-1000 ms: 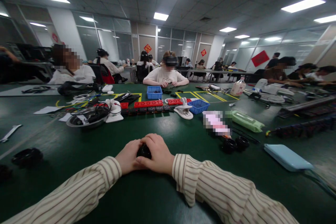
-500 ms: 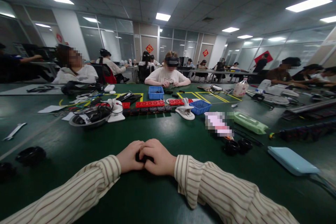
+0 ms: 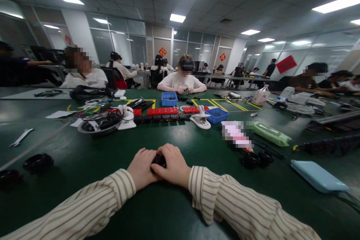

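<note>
A glossy black round part (image 3: 160,160) lies between my hands, low over the green table, mostly covered by fingers. My left hand (image 3: 143,168) is curled around its left side. My right hand (image 3: 174,165) wraps it from the right, thumb across the near side and fingers over the far side. The fingertips of both hands meet at the part. To the left sit similar black ring-shaped parts (image 3: 38,163), and two more black round parts (image 3: 251,159) stand on the right.
A wrench (image 3: 21,137) lies at left. Across the table run red power strips (image 3: 163,110), a white clip stand (image 3: 201,118), a blue basket (image 3: 216,115) and a metal bowl of cables (image 3: 98,129). A light-blue case (image 3: 319,176) is at right. A person (image 3: 182,80) sits opposite.
My hands have shifted their grip on the black part, and more of its top now shows between them. The whole view has moved slightly, with the table things appearing a little further right.
</note>
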A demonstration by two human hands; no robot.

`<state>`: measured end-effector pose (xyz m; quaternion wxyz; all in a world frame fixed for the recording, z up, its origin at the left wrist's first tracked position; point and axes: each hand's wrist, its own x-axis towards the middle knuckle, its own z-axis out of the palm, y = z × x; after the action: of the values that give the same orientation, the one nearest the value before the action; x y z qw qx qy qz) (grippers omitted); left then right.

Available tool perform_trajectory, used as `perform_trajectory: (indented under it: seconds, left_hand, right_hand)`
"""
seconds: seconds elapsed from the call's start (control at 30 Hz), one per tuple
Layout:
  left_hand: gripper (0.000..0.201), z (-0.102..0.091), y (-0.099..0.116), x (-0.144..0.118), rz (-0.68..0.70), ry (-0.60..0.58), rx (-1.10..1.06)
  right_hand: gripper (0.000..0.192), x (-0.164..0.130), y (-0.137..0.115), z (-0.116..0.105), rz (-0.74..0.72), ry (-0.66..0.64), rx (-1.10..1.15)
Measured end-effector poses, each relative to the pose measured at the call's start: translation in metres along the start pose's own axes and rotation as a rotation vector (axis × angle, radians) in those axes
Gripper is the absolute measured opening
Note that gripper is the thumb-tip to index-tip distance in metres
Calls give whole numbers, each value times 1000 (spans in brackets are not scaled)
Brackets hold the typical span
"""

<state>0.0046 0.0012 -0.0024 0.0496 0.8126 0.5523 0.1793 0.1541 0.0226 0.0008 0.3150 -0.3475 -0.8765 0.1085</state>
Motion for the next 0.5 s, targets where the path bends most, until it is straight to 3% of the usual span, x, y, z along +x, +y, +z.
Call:
perform_trajectory:
  seconds: [0.2, 0.37, 0.5]
  left_hand:
    - [27, 3, -12, 4, 59, -58, -118]
    - [19, 2, -24, 9, 157, -182, -271]
    - [25, 0, -26, 10, 200, -187, -258]
  right_hand:
    - [18, 1, 4, 0, -132, -26, 95]
    - [20, 1, 5, -2, -343, -92, 185]
    - [23, 1, 5, -3, -434, -109, 228]
